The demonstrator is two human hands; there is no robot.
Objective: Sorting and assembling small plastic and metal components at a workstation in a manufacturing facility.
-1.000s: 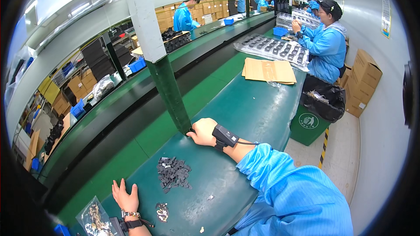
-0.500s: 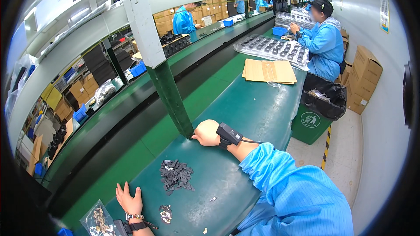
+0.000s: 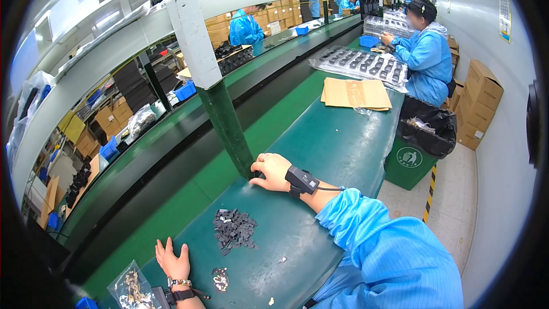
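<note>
My left hand (image 3: pixel 174 262) lies on the green work table (image 3: pixel 297 234) near its left edge, fingers spread and holding nothing. Beside its wrist is a clear plastic bag (image 3: pixel 132 287) of small tan pieces. A heap of small black pieces (image 3: pixel 234 230) sits between my hands, with a small patch of pale and dark bits (image 3: pixel 220 279) below it. My right hand (image 3: pixel 272 172) is at the foot of the green-and-white post (image 3: pixel 224 120), fingers bent and thumb a little apart from the forefinger. Something dark shows at the fingertips, too small to name.
Flat cardboard sheets (image 3: pixel 355 92) and a clear tray of black parts (image 3: pixel 361 64) lie farther along the table. A green bin (image 3: pixel 409 165) with a black liner stands at its right side. A co-worker in blue (image 3: pixel 426 51) sits beyond. A dark conveyor (image 3: pixel 166 171) runs along the left.
My right hand's thumb and forefinger have parted slightly at the post's foot, where they were pressed together. My left hand stays spread on the table. The whole view has shifted a little.
</note>
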